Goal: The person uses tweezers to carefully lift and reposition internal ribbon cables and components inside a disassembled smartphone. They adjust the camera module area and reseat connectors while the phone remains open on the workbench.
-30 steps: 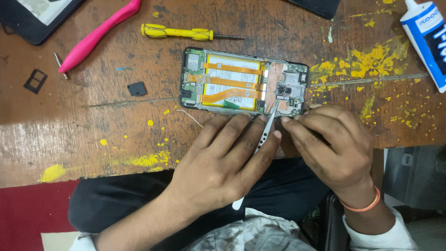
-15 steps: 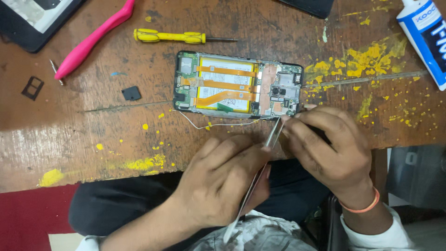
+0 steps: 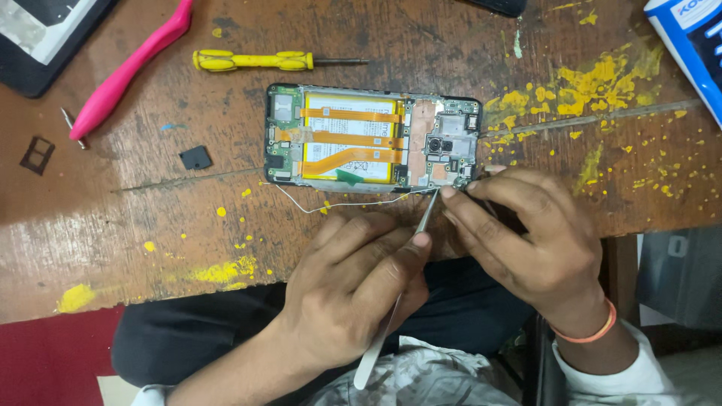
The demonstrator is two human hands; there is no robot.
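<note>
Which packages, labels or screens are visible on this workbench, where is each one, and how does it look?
Blue and white package: top right corner of the wooden table, cut off by the frame, printed label on its face.
Dark device with a pale screen: top left corner, flat, black frame.
White label on the battery of the opened phone: centre, rectangular, crossed by orange flex strips.
</note>
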